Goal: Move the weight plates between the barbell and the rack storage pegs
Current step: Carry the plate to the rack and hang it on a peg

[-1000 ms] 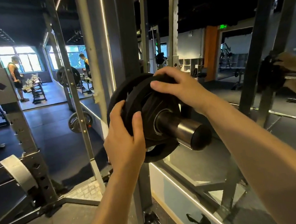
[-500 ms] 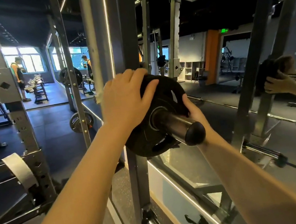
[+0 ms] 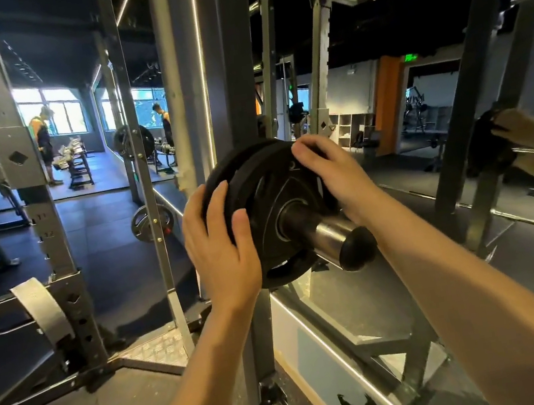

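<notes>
Two black round rubber-coated weight plates point(image 3: 266, 185) with cut-out grip slots stand upright, side by side, on a steel storage peg point(image 3: 324, 233) with a black end cap. The peg sticks out from a grey rack upright point(image 3: 225, 70). The nearer plate sits slightly apart from the one behind it.

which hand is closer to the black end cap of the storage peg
Right. The right hand grips the plates' upper right rim, just above the peg's end cap; the left hand grips their left rim, farther off.
</notes>
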`<state>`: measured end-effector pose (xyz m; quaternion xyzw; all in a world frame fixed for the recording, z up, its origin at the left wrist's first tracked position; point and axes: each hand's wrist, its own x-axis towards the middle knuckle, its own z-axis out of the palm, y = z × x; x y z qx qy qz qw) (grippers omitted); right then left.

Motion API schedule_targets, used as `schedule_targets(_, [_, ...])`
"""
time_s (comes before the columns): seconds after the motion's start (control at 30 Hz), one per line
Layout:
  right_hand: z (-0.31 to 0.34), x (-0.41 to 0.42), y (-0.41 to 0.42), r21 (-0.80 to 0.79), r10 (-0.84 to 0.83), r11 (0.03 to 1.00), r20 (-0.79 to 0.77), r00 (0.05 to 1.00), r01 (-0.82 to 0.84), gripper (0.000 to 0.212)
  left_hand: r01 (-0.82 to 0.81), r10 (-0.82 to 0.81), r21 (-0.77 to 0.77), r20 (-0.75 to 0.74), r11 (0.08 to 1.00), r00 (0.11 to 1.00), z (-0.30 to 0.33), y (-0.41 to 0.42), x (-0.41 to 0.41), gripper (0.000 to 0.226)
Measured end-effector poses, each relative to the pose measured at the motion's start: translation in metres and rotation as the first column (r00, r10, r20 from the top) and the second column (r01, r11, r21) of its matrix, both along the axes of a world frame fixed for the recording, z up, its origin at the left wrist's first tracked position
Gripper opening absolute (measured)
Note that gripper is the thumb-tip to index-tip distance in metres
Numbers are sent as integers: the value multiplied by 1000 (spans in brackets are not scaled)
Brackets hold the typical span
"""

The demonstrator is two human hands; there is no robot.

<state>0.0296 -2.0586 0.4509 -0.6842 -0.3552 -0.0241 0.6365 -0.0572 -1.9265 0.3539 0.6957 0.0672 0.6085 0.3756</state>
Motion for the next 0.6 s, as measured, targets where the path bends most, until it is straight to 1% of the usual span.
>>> schedule_targets(0.1, [-10, 5, 0, 129, 17, 992, -88, 996, -6, 23, -10, 8, 81, 19, 997, 1000, 8, 5, 6, 45])
schedule_targets(0.2, [-18, 5, -3, 213, 28, 977, -143, 989, 3, 18, -96, 90, 258, 32, 961, 995, 22, 15, 8, 45])
schedule_targets(0.27, [-24, 6, -6, 233, 19, 972, -167, 986, 21, 20, -115, 130, 357, -21, 927, 991, 35, 22, 8, 46])
schedule_targets(0.33, [-37, 12, -6, 246, 12, 968, -232, 973, 47, 33, -120, 181, 421, -106, 899, 978, 50, 26, 8, 46])
schedule_targets(0.4, [-52, 17, -7, 252, 53, 967, -342, 938, 37, 60, -136, 236, 490, -148, 861, 960, 62, 27, 7, 44])
schedule_targets(0.43, [-62, 24, -9, 227, 59, 973, -373, 926, 29, 74, -135, 244, 516, -150, 846, 958, 64, 27, 5, 44])
schedule_targets(0.47, [-74, 34, -12, 207, 71, 978, -382, 922, 11, 84, -131, 237, 522, -142, 843, 961, 64, 28, 2, 43])
schedule_targets(0.5, [-87, 46, -15, 197, 91, 980, -380, 920, -15, 90, -125, 216, 500, -128, 857, 968, 61, 29, -2, 43])
schedule_targets(0.53, [-90, 45, -19, 167, 86, 986, -391, 916, -22, 92, -119, 189, 451, -115, 885, 975, 55, 29, -7, 43])
schedule_targets(0.57, [-84, 33, -22, 110, 46, 994, -401, 915, -2, 89, -115, 168, 387, -106, 915, 980, 47, 29, -11, 44])
schedule_targets(0.6, [-79, 27, -23, 63, -11, 997, -390, 921, 38, 80, -122, 163, 332, -98, 935, 982, 36, 28, -16, 45])
